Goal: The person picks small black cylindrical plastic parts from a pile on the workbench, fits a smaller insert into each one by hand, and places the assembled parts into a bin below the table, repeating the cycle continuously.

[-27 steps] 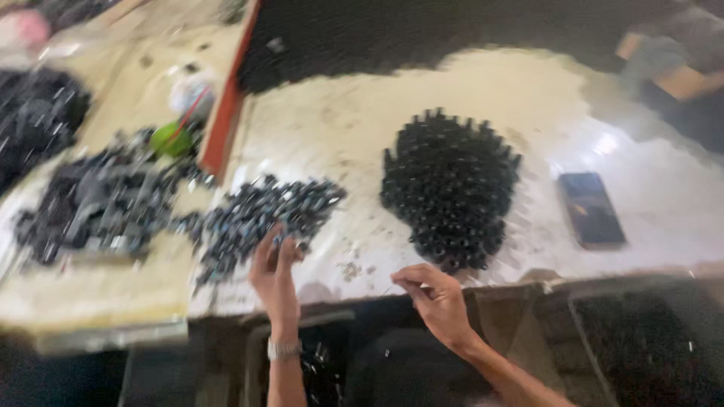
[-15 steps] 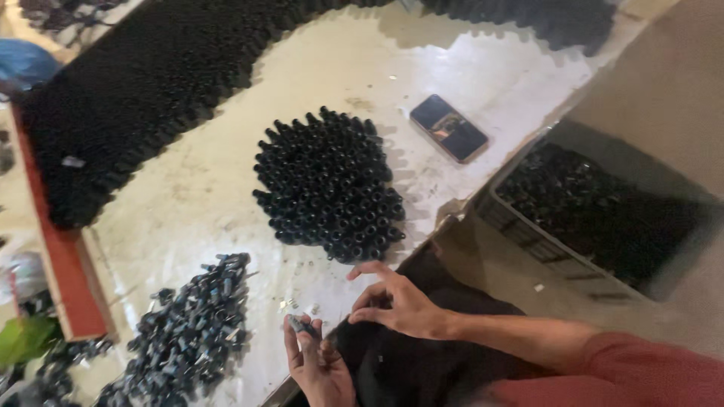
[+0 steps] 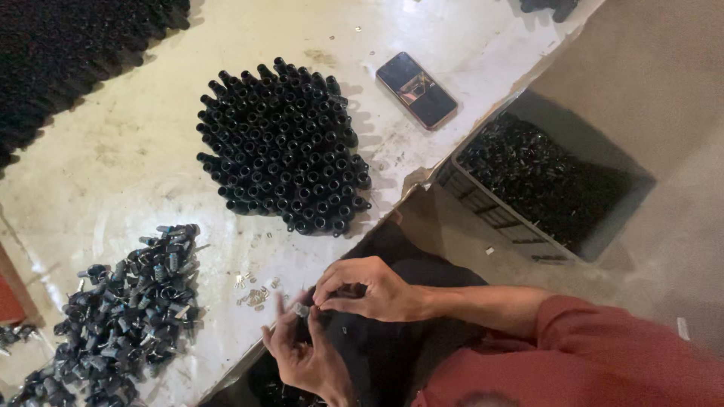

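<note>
Both hands are meeting just below the upright black cylindrical plastic parts (image 3: 283, 147): right hand (image 3: 369, 290) fingertips pinching a small dark piece (image 3: 302, 310), left hand (image 3: 302, 354) fingers curled loosely around it.

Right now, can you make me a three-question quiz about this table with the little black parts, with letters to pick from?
1. Where is the flat dark rectangular phone?
A. on the pale table top, right of the upright black tubes
B. inside the dark plastic crate
C. in a hand

2. What colour is the sleeve?
A. blue
B. red
C. white

3. How are the hands?
A. resting flat on the table
B. close together, fingertips pinching a small part
C. out of view

Answers: 1 A, the phone lies near the table edge beside the cluster. 2 B, the sleeve shows red. 3 B, the left hand and right hand meet at the part.
</note>
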Demonstrator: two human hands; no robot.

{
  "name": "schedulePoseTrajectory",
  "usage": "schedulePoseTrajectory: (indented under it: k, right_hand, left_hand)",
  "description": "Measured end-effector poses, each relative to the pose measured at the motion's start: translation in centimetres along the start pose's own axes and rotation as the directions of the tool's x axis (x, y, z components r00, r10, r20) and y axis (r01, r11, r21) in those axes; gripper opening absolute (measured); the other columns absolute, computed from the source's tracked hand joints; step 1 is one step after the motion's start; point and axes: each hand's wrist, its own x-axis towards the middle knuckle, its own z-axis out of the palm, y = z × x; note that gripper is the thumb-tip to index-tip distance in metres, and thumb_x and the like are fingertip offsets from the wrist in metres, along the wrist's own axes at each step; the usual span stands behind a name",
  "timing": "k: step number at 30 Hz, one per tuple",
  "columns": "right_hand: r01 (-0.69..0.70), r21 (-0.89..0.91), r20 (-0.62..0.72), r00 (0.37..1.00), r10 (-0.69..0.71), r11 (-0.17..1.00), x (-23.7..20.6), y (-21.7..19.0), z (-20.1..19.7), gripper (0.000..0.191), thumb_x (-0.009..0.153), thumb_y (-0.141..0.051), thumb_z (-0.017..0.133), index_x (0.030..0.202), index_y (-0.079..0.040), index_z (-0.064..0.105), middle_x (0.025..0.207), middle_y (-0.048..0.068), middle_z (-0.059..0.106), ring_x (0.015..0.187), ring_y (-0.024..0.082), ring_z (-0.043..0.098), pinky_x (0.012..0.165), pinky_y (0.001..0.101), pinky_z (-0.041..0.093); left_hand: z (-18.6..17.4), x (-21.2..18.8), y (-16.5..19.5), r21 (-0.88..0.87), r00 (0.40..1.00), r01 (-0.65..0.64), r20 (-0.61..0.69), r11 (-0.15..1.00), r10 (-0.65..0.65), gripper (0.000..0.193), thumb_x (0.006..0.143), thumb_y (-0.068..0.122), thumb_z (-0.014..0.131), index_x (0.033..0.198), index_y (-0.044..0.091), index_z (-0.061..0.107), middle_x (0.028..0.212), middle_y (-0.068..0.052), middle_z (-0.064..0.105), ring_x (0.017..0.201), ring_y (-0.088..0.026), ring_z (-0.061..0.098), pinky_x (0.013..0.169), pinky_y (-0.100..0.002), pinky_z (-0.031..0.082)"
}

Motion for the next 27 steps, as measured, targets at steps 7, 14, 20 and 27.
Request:
schedulePoseTrajectory:
  k: [7, 14, 20, 27]
  right_hand:
    - [0.083, -0.082, -0.051, 0.995, -0.088, 0.993, -0.7, 0.3, -0.4, 0.015, 0.091, -0.004, 0.08, 0.104, -0.006, 0.073, 0.106, 0.001, 0.071, 0.079, 0.005, 0.06, 0.063, 0.0214, 0.047]
    - [0.053, -0.152, -0.093, 0.993, -0.068, 0.987, -0.9, -0.3, -0.7, 0.014, 0.09, -0.003, 0.078, 0.101, -0.006, 0.07, 0.103, 0.003, 0.072, 0.078, 0.009, 0.065, 0.064, 0.0237, 0.052]
    - [0.21, -0.343, -0.005, 0.974, -0.225, 0.916, -1.3, 0.0, -1.0, 0.017, 0.09, -0.003, 0.079, 0.104, -0.003, 0.069, 0.105, 0.01, 0.073, 0.095, 0.021, 0.074, 0.08, 0.0302, 0.061]
    - [-0.522, 0.513, 0.147, 0.835, 0.53, 0.681, -1.2, 4.3, 1.0, 0.025, 0.099, -0.004, 0.074, 0.124, 0.0, 0.072, 0.097, 0.003, 0.072, 0.077, 0.008, 0.057, 0.057, 0.0211, 0.041]
  left_hand:
    - [0.1, -0.9, 0.3, 0.495, 0.881, -0.456, 0.134, 0.74, 0.454, 0.026, 0.088, -0.001, 0.079, 0.112, -0.005, 0.072, 0.104, -0.015, 0.074, 0.1, -0.035, 0.07, 0.092, -0.043, 0.057]
    - [0.3, -0.7, 2.6, 0.508, 0.765, -0.629, 0.274, 0.588, 0.583, 0.023, 0.093, -0.004, 0.078, 0.114, -0.007, 0.069, 0.104, -0.018, 0.075, 0.096, -0.027, 0.074, 0.099, -0.045, 0.055]
    - [-1.0, 0.3, 1.8, 0.423, 0.638, -0.765, 0.395, 0.486, 0.661, 0.022, 0.102, -0.001, 0.059, 0.122, -0.008, 0.067, 0.11, -0.022, 0.074, 0.099, -0.031, 0.074, 0.101, -0.046, 0.054]
    - [-6.1, 2.6, -0.6, 0.336, 0.54, -0.837, 0.636, 0.431, 0.551, 0.03, 0.097, -0.004, 0.065, 0.127, -0.007, 0.067, 0.123, -0.02, 0.071, 0.11, -0.028, 0.072, 0.106, -0.046, 0.054]
